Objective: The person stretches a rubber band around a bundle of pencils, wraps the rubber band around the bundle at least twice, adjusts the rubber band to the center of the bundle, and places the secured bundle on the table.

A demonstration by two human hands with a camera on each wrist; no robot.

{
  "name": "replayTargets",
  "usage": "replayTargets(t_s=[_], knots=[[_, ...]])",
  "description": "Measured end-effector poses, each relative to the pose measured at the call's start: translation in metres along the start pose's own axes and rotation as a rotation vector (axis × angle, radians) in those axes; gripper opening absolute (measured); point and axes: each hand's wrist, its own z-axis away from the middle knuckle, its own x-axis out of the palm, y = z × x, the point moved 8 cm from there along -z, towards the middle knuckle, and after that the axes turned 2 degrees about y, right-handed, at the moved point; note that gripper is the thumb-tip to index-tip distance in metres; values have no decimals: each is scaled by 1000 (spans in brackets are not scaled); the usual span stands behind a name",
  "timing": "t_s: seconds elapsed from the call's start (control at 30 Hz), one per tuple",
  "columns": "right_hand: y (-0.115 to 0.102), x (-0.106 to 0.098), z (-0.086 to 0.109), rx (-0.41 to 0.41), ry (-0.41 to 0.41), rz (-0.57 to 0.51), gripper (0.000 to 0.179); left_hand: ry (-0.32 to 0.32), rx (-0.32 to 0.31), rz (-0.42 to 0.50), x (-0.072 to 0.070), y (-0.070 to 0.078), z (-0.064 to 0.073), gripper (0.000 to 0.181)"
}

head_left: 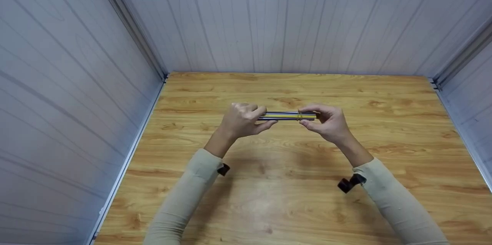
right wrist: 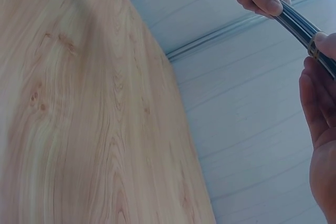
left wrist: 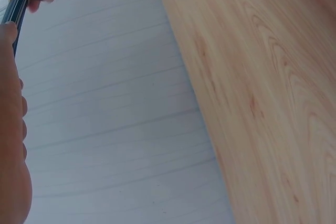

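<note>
A bundle of slim pencil-like sticks [head_left: 286, 115], dark with a yellow one among them, is held level above the table. My left hand [head_left: 246, 120] grips its left end, thumb along the near side. A thin yellowish rubber band [head_left: 300, 115] circles the sticks toward their right end. There my right hand [head_left: 328, 122] pinches the band with thumb and fingertips, from both sides of the bundle. In the right wrist view the band [right wrist: 313, 51] lies right by the thumb. The left wrist view shows the bundle [left wrist: 18, 11] running from one hand to the other.
Beneath both hands spreads a wood-grain table [head_left: 265, 199]. Pale panelled walls stand at the back [head_left: 265, 18], at the left [head_left: 69, 95] and at the right. Dark camera mounts [head_left: 348, 184] are worn on both sleeved forearms.
</note>
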Motion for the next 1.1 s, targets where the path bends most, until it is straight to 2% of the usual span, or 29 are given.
replayTargets(t_s=[0.4, 0.53, 0.67, 0.77, 0.97, 1.1], knots=[[1, 0, 0, 15, -37, 59, 37, -21, -16, 13, 3, 2, 2, 49], [0, -9, 0, 19, -6, 73, 35, -41, -57, 42, 4, -3, 4, 46], [2, -11, 1, 20, -3, 89, 31, -90, -102, 73, 8, -5, 5, 45], [3, -9, 1, 27, -12, 94, 30, -144, -147, 128, 12, -4, 6, 45], [4, -7, 1, 38, -6, 95, 25, -233, -283, 291, 19, -4, 5, 42], [5, -3, 1, 38, -24, 103, 25, -267, -323, 381, 22, 0, 2, 40]])
